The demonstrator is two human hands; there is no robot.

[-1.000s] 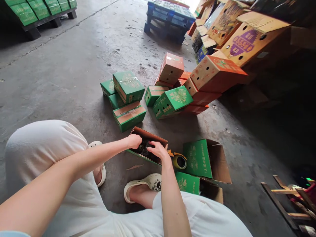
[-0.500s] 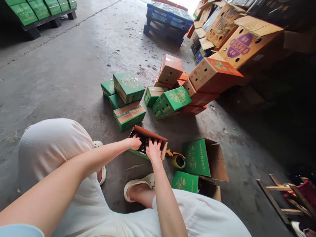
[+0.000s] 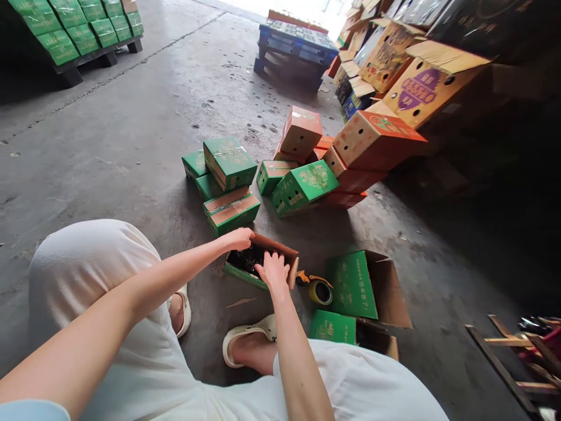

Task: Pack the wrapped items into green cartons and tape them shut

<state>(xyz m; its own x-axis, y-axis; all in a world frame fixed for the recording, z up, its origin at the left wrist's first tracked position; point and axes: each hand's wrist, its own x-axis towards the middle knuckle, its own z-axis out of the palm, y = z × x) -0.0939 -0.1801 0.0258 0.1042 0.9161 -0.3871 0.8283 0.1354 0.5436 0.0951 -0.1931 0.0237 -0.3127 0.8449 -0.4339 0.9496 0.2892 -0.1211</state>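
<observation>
Between my feet stands an open green cardboard box (image 3: 245, 276) with brown inner walls. Dark, glossy contents (image 3: 249, 257) lie inside it; their kind I cannot make out. My left hand (image 3: 239, 238) is at the box's far left corner, its fingers closed on the rim. Over the right half of the box, my right hand (image 3: 274, 270) reaches in with fingers spread, touching the contents or just above them. Right of the box lies a tape dispenser (image 3: 319, 291) with an orange handle and a roll of tape.
Two open green cartons (image 3: 350, 286) sit to the right. Beyond the box are taped green boxes (image 3: 230, 164) and stacked orange boxes (image 3: 377, 140). A blue pallet (image 3: 293, 52) stands farther off. Wooden stool legs (image 3: 495, 362) show at lower right.
My left hand has come up out of the box's inside to its far left rim. My right hand stays over the contents. The view has tilted slightly upward.
</observation>
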